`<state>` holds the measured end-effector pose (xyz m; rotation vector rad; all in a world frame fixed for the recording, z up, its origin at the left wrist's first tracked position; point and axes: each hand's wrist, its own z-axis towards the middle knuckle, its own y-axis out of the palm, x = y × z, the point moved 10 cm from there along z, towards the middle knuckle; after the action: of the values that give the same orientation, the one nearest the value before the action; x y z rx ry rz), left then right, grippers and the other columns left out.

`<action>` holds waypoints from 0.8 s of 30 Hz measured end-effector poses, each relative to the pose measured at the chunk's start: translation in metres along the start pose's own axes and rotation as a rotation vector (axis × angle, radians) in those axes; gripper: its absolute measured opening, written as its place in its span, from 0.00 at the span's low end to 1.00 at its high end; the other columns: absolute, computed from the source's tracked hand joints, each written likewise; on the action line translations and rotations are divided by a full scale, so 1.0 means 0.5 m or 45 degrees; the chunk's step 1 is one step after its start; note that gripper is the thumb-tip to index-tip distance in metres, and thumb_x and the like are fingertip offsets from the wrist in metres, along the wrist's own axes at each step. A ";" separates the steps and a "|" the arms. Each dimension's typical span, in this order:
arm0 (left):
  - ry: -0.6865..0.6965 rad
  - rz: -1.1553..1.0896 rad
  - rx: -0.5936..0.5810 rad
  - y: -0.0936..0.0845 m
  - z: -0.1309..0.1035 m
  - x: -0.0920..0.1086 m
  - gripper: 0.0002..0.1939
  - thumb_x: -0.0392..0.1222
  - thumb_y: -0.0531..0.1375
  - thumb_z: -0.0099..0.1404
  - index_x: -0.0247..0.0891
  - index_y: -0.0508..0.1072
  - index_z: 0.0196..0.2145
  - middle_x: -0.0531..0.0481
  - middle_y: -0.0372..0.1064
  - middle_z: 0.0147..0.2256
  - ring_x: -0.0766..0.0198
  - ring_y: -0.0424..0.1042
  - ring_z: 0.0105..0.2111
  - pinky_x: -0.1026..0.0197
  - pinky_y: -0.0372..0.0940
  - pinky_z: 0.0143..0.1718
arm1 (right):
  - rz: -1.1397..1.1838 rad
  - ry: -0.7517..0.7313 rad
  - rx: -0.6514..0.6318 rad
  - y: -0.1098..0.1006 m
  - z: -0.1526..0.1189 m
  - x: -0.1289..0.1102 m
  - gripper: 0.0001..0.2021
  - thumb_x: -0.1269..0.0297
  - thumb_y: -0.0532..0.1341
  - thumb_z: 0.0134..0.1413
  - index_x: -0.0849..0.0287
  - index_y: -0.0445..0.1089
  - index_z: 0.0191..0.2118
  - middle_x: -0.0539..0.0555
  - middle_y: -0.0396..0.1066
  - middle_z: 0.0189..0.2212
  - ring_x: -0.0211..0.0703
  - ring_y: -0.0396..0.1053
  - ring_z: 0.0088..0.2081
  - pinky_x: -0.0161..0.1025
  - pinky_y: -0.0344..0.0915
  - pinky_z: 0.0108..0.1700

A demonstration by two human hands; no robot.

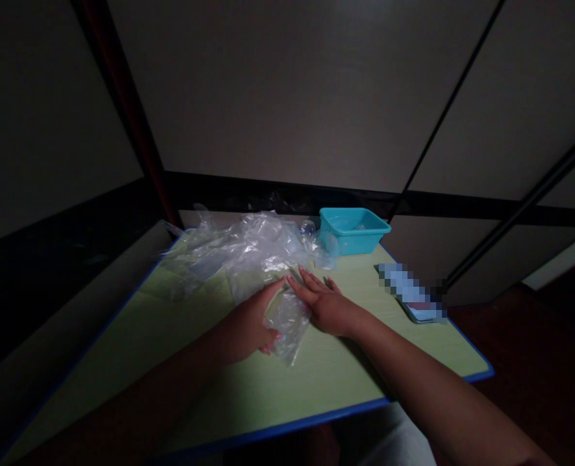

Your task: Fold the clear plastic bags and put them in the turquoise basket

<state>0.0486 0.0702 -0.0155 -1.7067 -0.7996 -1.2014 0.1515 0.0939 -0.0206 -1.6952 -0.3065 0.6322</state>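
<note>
A clear plastic bag (pixel 292 323) lies on the table in front of me, its near corner pointing toward me. My left hand (pixel 249 327) rests on the bag's left side, one finger stretched forward and other fingertips apart from it lower down. Across the bag's right edge, my right hand (pixel 328 307) lies flat with its fingers spread. The fingertips of both hands come close together at the top of this bag. Just beyond them is a heap of crumpled clear plastic bags (pixel 268 239), which merges with the bag under my hands.
A turquoise plastic basket (pixel 358 243) stands at the back right, with something clear inside. Right of my hand lies a flat bluish object (pixel 411 294), partly blurred out. The pale green table (pixel 180 362) has a blue edge. Dark-trimmed panels (pixel 287 97) rise behind it.
</note>
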 end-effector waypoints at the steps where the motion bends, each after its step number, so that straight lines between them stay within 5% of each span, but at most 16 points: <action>1: -0.001 0.024 -0.009 0.001 -0.001 0.000 0.48 0.32 0.61 0.48 0.46 0.44 0.63 0.44 0.70 0.39 0.64 0.69 0.19 0.64 0.64 0.17 | 0.000 0.003 -0.006 0.001 0.000 0.000 0.35 0.70 0.48 0.57 0.45 0.26 0.64 0.57 0.18 0.64 0.52 0.29 0.64 0.63 0.35 0.57; 5: 0.142 0.341 0.065 -0.012 -0.001 0.021 0.53 0.35 0.64 0.45 0.48 0.41 0.63 0.38 0.53 0.57 0.50 0.71 0.39 0.59 0.68 0.29 | 0.007 0.013 -0.003 0.000 0.000 -0.001 0.38 0.71 0.50 0.55 0.43 0.25 0.63 0.55 0.19 0.64 0.51 0.28 0.64 0.63 0.35 0.57; 9: 0.346 0.826 0.224 -0.035 -0.001 0.056 0.60 0.43 0.70 0.39 0.49 0.41 0.63 0.41 0.39 0.62 0.41 0.53 0.56 0.49 0.58 0.50 | 0.021 -0.005 0.001 -0.002 -0.001 -0.004 0.38 0.71 0.51 0.55 0.42 0.26 0.63 0.56 0.19 0.64 0.52 0.29 0.64 0.63 0.36 0.57; 15: 0.525 1.253 0.417 -0.045 -0.003 0.091 0.53 0.56 0.66 0.45 0.43 0.44 0.63 0.36 0.28 0.64 0.37 0.41 0.60 0.41 0.45 0.55 | 0.009 -0.026 0.016 -0.003 -0.002 -0.007 0.38 0.70 0.50 0.55 0.43 0.25 0.63 0.57 0.19 0.64 0.53 0.30 0.64 0.64 0.37 0.56; 24: 0.567 1.362 0.216 0.008 0.009 0.053 0.58 0.61 0.65 0.43 0.44 0.39 0.63 0.38 0.21 0.64 0.37 0.29 0.62 0.37 0.37 0.56 | -0.045 -0.007 -0.048 0.000 -0.003 -0.018 0.33 0.70 0.49 0.56 0.48 0.35 0.64 0.55 0.18 0.64 0.52 0.30 0.64 0.62 0.36 0.58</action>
<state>0.0623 0.0733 0.0078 -1.3157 0.2902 -0.6606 0.1451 0.0878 -0.0181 -1.7204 -0.3533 0.6089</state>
